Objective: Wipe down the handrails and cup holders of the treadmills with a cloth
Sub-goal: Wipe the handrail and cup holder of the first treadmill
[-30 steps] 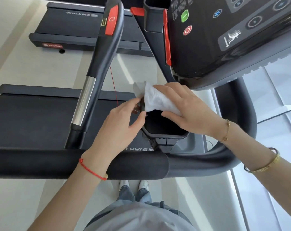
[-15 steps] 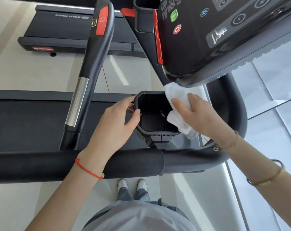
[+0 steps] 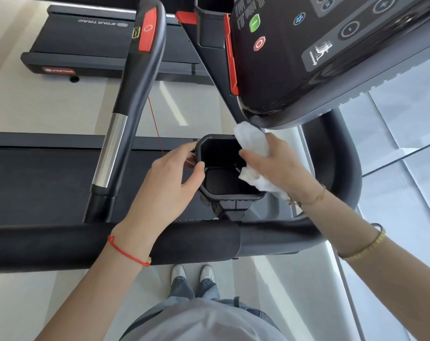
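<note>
A black cup holder (image 3: 209, 148) hangs under the treadmill console, just beyond the padded front handrail (image 3: 61, 244). My left hand (image 3: 169, 183) grips the holder's left wall, thumb on the rim and fingers round the outside. My right hand (image 3: 275, 166) holds a crumpled white cloth (image 3: 252, 141) against the holder's right rim and wall. Part of the cloth bunches below my palm. A side handrail (image 3: 135, 94) with a chrome section and a red button rises at the left.
The dark console (image 3: 320, 50) with its buttons overhangs the holder at the upper right. The black running belt (image 3: 36, 183) lies below, and a second treadmill (image 3: 86, 40) stands farther off. A curved handrail (image 3: 342, 168) wraps round on the right beside a glass floor edge.
My right hand carried the cloth from the holder's top-left rim across to its right side, and since half a second ago it has hardly shifted. My left hand has kept its grip on the left wall.
</note>
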